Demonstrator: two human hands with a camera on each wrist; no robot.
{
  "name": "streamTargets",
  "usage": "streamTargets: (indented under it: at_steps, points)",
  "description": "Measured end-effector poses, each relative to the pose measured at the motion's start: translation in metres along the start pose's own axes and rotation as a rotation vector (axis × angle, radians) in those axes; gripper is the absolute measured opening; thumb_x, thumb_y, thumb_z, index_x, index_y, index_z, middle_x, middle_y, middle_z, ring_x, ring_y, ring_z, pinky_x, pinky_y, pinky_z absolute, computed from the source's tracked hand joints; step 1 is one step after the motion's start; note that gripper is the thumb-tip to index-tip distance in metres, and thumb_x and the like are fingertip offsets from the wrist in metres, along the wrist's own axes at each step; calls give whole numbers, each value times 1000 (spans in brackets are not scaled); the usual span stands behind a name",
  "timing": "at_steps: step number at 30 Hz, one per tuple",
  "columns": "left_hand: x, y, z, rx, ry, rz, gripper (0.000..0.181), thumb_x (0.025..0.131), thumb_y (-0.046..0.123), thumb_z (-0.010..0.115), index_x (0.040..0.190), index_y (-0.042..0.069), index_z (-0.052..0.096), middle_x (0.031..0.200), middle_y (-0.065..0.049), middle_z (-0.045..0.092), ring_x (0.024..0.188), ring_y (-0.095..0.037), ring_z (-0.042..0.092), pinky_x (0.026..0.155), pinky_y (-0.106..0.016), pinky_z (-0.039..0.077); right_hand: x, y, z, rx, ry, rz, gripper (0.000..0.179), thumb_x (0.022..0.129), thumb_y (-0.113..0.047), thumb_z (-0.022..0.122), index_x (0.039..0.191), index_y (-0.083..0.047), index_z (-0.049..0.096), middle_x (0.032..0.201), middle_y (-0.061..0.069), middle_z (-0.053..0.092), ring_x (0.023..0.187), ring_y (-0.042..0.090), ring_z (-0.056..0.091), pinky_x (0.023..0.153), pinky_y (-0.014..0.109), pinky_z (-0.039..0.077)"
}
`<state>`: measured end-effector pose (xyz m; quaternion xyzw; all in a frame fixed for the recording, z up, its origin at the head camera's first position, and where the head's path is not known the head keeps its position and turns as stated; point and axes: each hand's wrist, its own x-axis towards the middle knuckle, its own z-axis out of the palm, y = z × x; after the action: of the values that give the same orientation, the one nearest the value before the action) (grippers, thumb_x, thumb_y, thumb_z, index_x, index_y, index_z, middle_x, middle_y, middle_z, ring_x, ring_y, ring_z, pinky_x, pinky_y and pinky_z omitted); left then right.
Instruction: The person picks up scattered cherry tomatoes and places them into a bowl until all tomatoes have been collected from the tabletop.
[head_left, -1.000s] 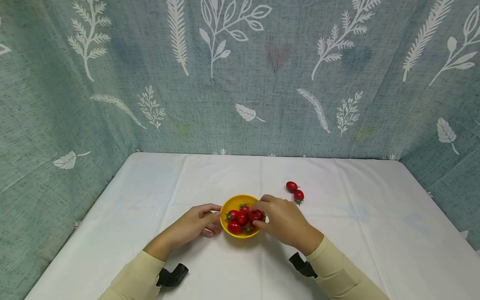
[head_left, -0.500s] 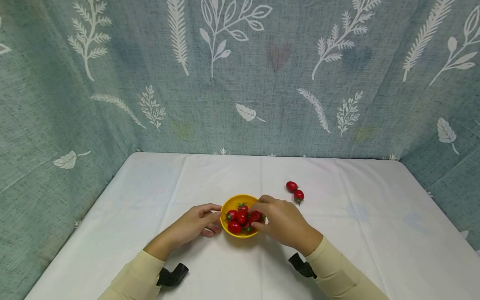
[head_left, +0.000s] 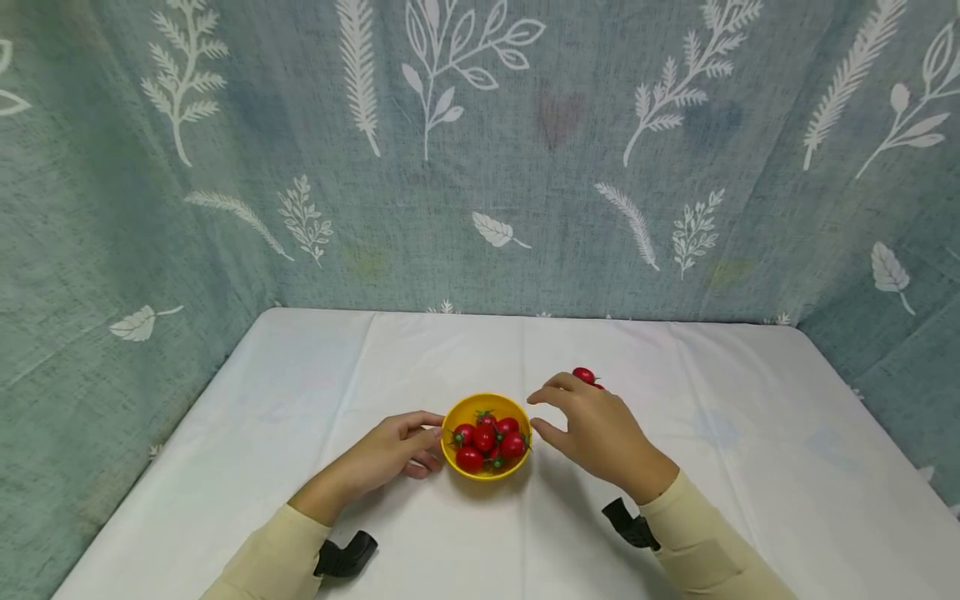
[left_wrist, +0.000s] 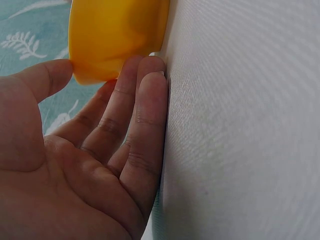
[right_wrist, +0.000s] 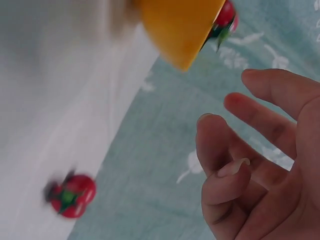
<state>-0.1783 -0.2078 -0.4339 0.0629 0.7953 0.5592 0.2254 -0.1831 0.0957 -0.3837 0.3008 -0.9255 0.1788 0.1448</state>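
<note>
A yellow bowl (head_left: 453, 462) stands on the table with several small red tomatoes (head_left: 483, 437) in it, some with green stems. My left hand (head_left: 390, 450) rests against the bowl's left side. In the left wrist view, the thumb (left_wrist: 55, 77) touches the bowl and the fairly straight fingers (left_wrist: 145, 115) reach to its lower wall. To the right of the bowl is my right hand (head_left: 596, 425), apart from it and holding nothing, its thumb and fingers spread. Beyond that hand lie two loose tomatoes (head_left: 582, 375), one partly hidden behind it.
A white cloth (head_left: 300, 358) covers the table. Patterned green-blue curtains (head_left: 480, 183) stand along its back and sides. A black wrist mount (head_left: 347, 556) is on the left forearm, another black mount (head_left: 630, 525) on the right.
My right hand has let go of the tomatoes in the bowl and moved out to the right, towards the loose ones. My left hand stays at the bowl.
</note>
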Motion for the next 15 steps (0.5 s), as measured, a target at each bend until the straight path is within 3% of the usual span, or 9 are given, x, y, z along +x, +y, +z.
streamTargets:
  at_steps: [6,15]
  points:
    - [1,-1,1,6,0,0,46,104,34,53,141,7,53,111,-9,70,93,-19,70,80,-33,59,-13,25,-1,-18,52,49,27,80,-18,85,105,-16,75,105,1,69,65,8,60,56,22,48]
    - [1,1,2,10,15,-4,44,104,32,53,139,6,54,112,-9,70,93,-18,69,79,-33,59,-20,51,-1,13,-4,159,28,79,-14,84,106,-12,75,105,4,69,76,16,65,58,24,48]
